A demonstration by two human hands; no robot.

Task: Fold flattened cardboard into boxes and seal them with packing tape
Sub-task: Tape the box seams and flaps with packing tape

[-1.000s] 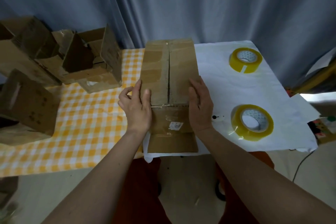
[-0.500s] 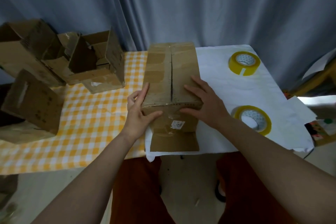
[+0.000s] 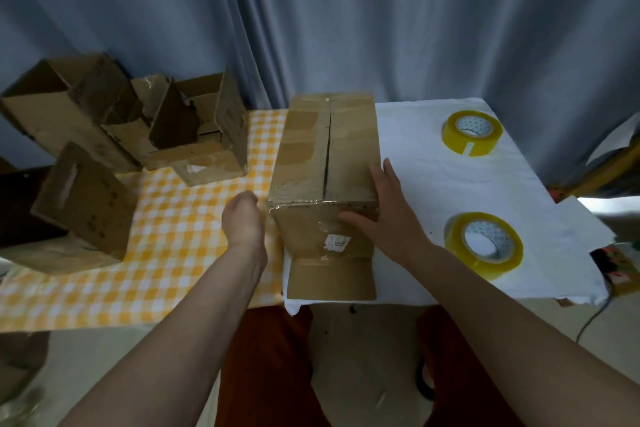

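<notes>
At table's near edge, box (image 3: pixel 329 163) stood upright, bottom flap splayed toward viewer. Left hand (image 3: pixel 242 218) blurred beside box's left side, fingers hidden; grip could not be told. Right hand (image 3: pixel 388 215) lay flat, fingers straight, against box's right corner, thumb on front face. Two tape rolls (image 3: pixel 483 244) sat right, apart. Open boxes (image 3: pixel 194 135) left; contents unclear.

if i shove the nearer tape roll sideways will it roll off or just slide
Probably it just slides: the nearer tape roll lies flat on its side on the white cloth, so it is unlikely to roll. The cloth looks loose and wrinkled and may bunch under it. The roll looks thick and nearly full, so likely fairly heavy.
</notes>
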